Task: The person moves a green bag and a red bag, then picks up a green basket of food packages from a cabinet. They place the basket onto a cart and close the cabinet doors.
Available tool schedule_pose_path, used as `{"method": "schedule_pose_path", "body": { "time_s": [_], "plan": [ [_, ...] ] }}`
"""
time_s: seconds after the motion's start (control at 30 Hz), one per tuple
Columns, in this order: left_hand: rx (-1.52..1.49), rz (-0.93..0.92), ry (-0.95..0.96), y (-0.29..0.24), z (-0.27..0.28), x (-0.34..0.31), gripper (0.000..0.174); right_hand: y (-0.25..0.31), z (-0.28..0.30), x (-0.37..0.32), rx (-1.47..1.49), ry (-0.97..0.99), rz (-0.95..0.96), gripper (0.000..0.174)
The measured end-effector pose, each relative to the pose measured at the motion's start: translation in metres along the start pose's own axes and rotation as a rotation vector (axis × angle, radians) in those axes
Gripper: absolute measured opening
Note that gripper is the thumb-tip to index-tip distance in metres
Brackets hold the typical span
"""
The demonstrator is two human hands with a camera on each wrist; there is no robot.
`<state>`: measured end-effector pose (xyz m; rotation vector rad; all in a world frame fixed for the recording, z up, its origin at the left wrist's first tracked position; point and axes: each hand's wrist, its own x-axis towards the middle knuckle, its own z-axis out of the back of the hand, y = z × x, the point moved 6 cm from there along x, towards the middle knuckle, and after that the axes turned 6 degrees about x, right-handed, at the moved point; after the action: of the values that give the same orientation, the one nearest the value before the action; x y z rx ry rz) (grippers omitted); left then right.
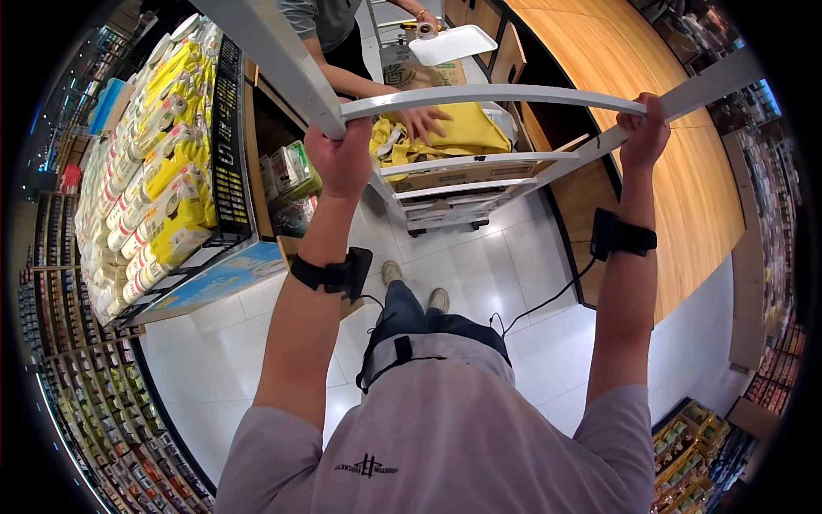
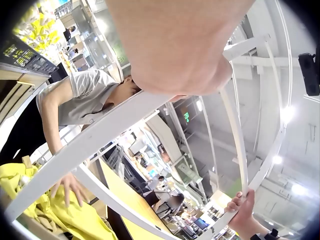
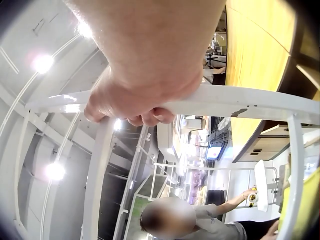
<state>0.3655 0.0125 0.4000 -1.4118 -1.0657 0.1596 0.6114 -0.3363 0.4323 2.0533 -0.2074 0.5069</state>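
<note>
My left hand grips the left upright of a white metal frame with rungs, beside the end of its upper crossbar. At that crossbar's other end, my right hand is wrapped round the right upright. The right wrist view shows the fingertips curled under the bar, which has a chipped patch of paint. Beyond the frame lies a yellow cloth on a cardboard box. Another person's hand rests on the cloth. Their other hand holds a white tray and a roll of tape.
To the left stands a display piled with yellow and white packages. A wooden counter runs along the right, with open drawers below it. Black casters show low behind the frame. White floor tiles lie under my feet.
</note>
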Motion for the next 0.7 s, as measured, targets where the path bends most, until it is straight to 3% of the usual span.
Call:
{"method": "schedule_pose_path", "body": {
  "time_s": [0.27,0.47,0.7],
  "plan": [
    [0.026,-0.11,0.065,-0.004,-0.002,0.003,0.01,0.0,0.001,-0.001,-0.015,-0.009,0.016,0.029],
    [0.006,-0.011,0.019,0.007,0.007,-0.002,0.006,0.0,0.0,-0.003,-0.005,0.006,0.029,0.03],
    [-0.027,-0.022,0.033,0.009,0.008,-0.002,0.007,-0.001,0.0,-0.003,0.0,-0.007,0.017,0.03]
  ]
}}
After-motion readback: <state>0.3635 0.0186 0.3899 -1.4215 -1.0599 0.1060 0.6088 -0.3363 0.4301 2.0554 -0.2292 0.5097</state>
